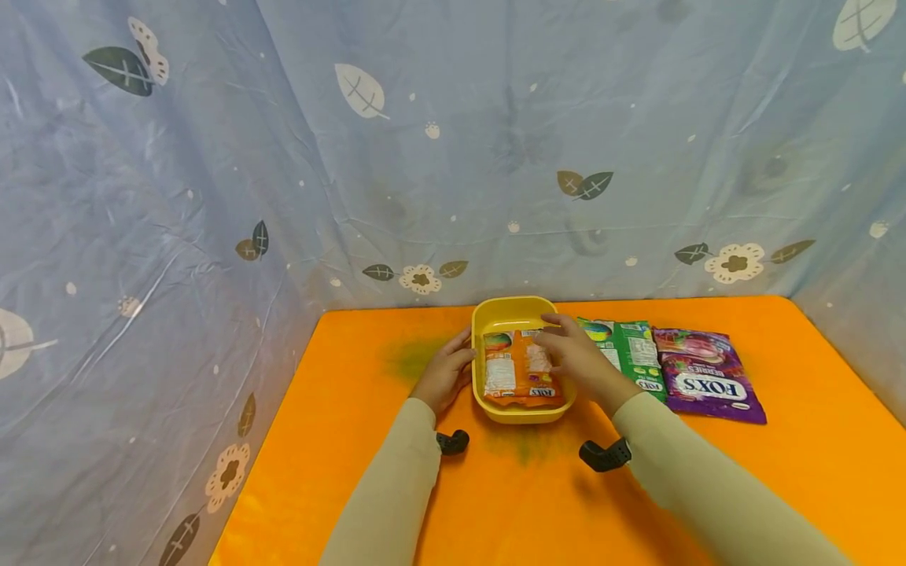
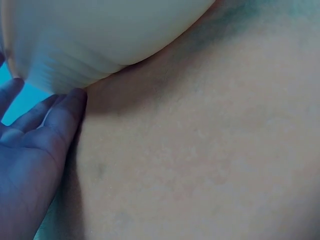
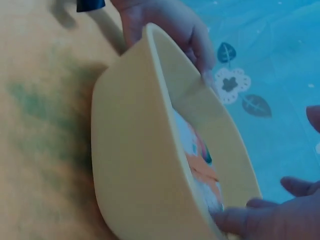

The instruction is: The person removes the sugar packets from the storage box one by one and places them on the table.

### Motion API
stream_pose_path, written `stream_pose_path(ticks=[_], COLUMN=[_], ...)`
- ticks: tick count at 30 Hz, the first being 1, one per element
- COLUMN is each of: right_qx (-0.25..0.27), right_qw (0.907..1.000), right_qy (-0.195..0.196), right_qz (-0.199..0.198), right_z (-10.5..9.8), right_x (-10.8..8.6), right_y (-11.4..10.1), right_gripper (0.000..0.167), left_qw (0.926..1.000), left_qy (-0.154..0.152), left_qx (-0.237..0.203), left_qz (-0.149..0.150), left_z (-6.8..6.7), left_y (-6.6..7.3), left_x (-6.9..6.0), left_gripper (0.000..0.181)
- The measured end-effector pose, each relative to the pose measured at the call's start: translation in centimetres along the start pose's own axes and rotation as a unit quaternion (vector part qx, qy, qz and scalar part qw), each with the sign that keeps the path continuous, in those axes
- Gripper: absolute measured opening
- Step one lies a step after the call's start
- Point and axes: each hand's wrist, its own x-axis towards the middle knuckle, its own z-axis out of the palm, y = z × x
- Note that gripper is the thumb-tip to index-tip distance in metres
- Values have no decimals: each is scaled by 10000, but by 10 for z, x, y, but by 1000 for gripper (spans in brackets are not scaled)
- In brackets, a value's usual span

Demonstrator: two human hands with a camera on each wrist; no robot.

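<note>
A yellow plastic basin (image 1: 514, 303) stands on the orange table, with an orange candy bag (image 1: 501, 377) lying inside it, Fox's label at the near end. Against the basin's left outer wall rests my left hand (image 1: 448, 372), fingers nearly straight; the left wrist view shows its fingertips touching the basin low on the side. My right hand (image 1: 582, 360) reaches over the right rim, above the orange bag, with its fingers spread and loosely bent. In the right wrist view one finger touches the bag beside the rim, and nothing is seen gripped.
Right of the basin lies a green candy bag (image 1: 640, 350), partly behind my right hand. A purple Fox's berries bag (image 1: 708, 377) is beside it. Patterned blue-grey curtains (image 1: 453, 157) hang along the back and sides of the orange table (image 1: 340, 472).
</note>
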Motion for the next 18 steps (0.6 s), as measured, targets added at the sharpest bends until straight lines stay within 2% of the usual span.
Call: stream_pose_path(ticks=[3,12,18], right_qx=[-158,-636,-465], right_qw=[9996,9959,9963], right_qy=[115,542,547], right_qz=[189,336,474], right_z=[8,30,31], right_x=[4,12,14], right_y=[3,12,13], right_gripper=[84,91,91], left_qw=[10000,9998,9997], left_qy=[-41,-202,-206], left_qx=[21,47,61], left_qz=[-1,72,100], left_z=[1,0,-4], left_y=[0,0,-1], left_x=[1,2,1], left_gripper=[62,63,64])
